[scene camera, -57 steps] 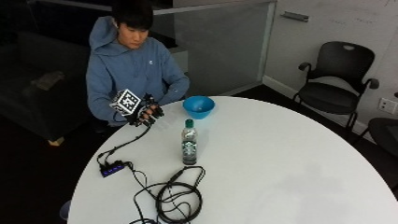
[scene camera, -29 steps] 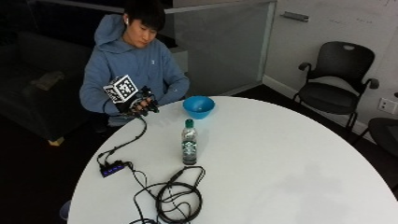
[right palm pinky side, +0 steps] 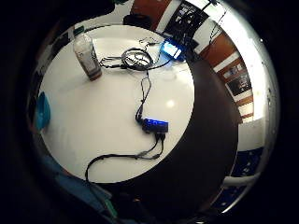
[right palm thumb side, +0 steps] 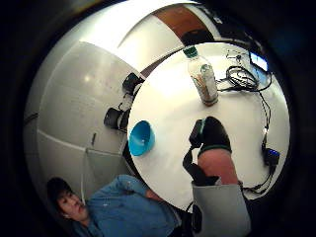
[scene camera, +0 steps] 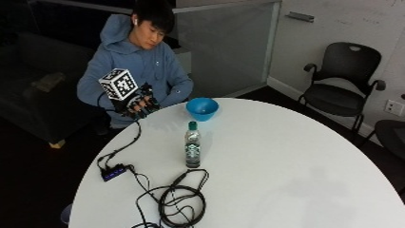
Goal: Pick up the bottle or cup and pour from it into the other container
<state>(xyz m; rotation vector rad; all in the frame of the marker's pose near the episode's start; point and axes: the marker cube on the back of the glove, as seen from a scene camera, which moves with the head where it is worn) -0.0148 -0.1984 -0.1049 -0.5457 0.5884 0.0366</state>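
In the outside view a person sits at the upper left of the frame behind a round white table (scene camera: 297, 156). The gloved right hand (scene camera: 140, 103) hangs in the air above the table's near-left edge, fingers loosely spread and holding nothing. The bottle (scene camera: 192, 150) stands upright with its green cap on, left of the frame's centre, well apart from the hand. The blue bowl (scene camera: 202, 109) sits beyond it near the table's far edge, close to the person.
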